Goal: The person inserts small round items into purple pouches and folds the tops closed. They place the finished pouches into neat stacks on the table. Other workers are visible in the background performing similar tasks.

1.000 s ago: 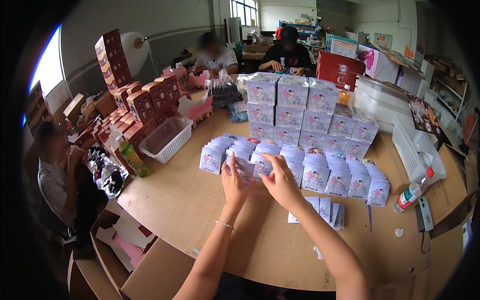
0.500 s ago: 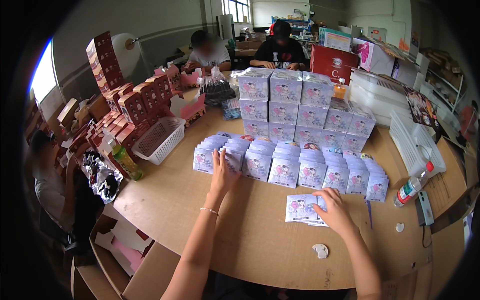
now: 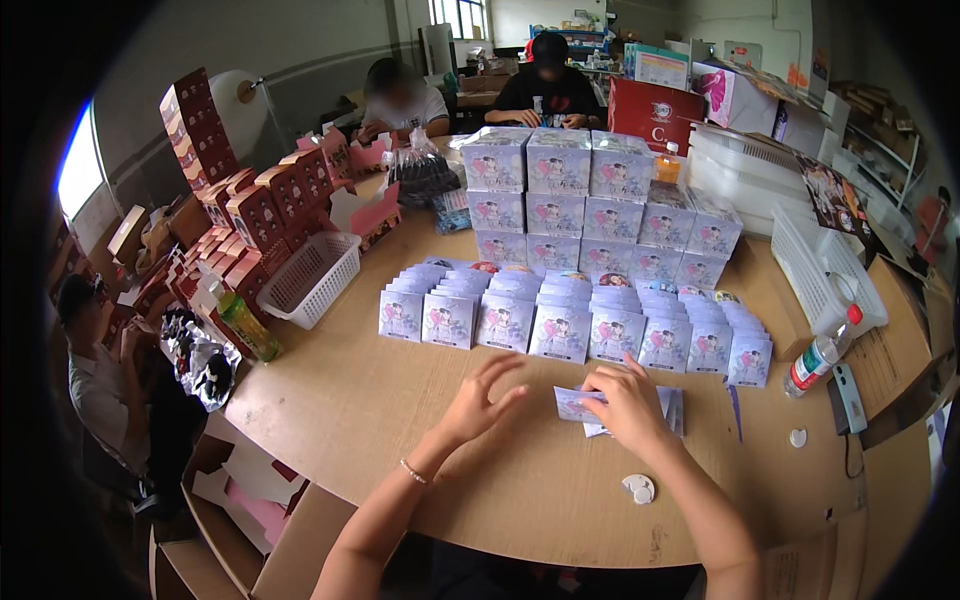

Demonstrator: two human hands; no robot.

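My right hand [image 3: 628,408] pinches a flat lilac printed packet [image 3: 571,402], its left end lifted off the table. Under and beside that hand lie a few more lilac packets [image 3: 677,408]. My left hand [image 3: 484,400] hovers to the left with its fingers apart and nothing in them. Just beyond both hands, several overlapping rows of the same packets [image 3: 560,333] lean across the table, and round coloured pieces show at the far ends of some rows. Behind them rises a stack of lilac printed boxes [image 3: 557,214].
A white basket [image 3: 312,285] and a green-labelled bottle [image 3: 245,322] stand left, near stacked red boxes [image 3: 262,215]. A red-capped bottle [image 3: 822,355] and a phone-like slab [image 3: 848,400] are right. A broken white disc [image 3: 638,489] lies in front. Other people sit around the table.
My left hand has come away from the leftmost packets, back toward me and right. My right hand has moved slightly left and now raises a packet. The view has shifted a little.
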